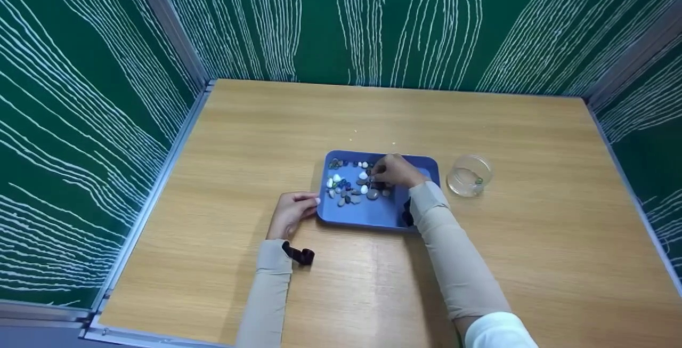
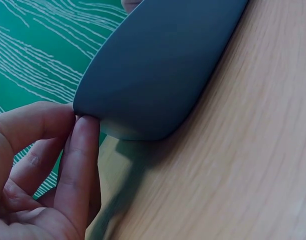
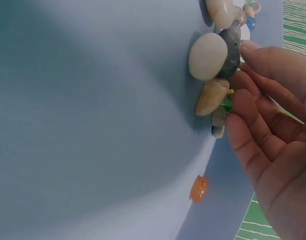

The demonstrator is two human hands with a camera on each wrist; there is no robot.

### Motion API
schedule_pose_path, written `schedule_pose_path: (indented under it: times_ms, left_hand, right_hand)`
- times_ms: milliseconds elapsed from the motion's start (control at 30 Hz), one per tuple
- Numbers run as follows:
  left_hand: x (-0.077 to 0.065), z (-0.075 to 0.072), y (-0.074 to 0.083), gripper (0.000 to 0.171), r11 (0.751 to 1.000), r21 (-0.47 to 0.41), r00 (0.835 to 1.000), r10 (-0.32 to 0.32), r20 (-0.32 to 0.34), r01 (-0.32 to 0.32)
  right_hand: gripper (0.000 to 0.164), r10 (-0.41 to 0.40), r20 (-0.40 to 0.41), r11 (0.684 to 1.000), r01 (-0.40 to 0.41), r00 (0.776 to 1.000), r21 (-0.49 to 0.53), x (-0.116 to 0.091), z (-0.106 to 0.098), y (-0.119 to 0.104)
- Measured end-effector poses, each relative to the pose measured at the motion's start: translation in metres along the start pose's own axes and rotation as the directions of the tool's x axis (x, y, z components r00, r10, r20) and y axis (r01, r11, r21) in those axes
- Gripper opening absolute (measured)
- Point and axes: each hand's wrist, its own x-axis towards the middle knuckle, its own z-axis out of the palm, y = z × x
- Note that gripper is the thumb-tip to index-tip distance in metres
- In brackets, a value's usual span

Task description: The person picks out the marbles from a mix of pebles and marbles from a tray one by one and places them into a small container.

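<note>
The left hand (image 1: 293, 212) pinches the left rim of a blue plastic tray (image 1: 367, 220) between thumb and fingers. In the left wrist view the pinched tray corner (image 2: 138, 100) appears dark, seen from its outer side. Over the tray's right half, the right hand (image 1: 395, 171) reaches down among pebbles (image 1: 355, 199) and glass marbles. Bent fingers (image 3: 248, 145) stand right at a dark stone (image 3: 232, 50), a white pebble (image 3: 208, 56) and a tan pebble (image 3: 212, 97); I cannot tell whether they hold anything. A green bit (image 3: 226, 104) shows beside the fingertips.
Right of the tray stands a clear round container (image 1: 470, 176) with a greenish marble (image 1: 479, 181) inside. An orange piece (image 3: 199, 189) lies apart in the tray. Tiny pale specks dot the wooden table (image 1: 256, 140) behind the tray. Green patterned panels (image 1: 319, 23) enclose the table.
</note>
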Motion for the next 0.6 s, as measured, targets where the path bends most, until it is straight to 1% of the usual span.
schedule_pose_path:
  times_ms: [133, 400, 600]
  left_hand:
    - [0.0, 0.0, 0.0, 0.027, 1.0, 0.0, 1.0, -0.004, -0.003, 0.004]
    - [0.0, 0.001, 0.001, 0.026, 1.0, -0.002, 1.0, -0.007, -0.014, 0.007]
    - [-0.001, 0.001, 0.001, 0.026, 1.0, -0.004, 1.0, -0.008, -0.009, 0.008]
  right_hand:
    - [0.014, -0.004, -0.006, 1.0, 0.004, 1.0, -0.013, -0.003, -0.004, 0.0]
    - [0.018, 0.031, -0.019, 0.999, -0.031, 0.999, -0.025, -0.006, -0.011, 0.003]
    - [0.017, 0.002, -0.049, 0.999, -0.004, 0.999, -0.033, -0.009, -0.015, 0.009]
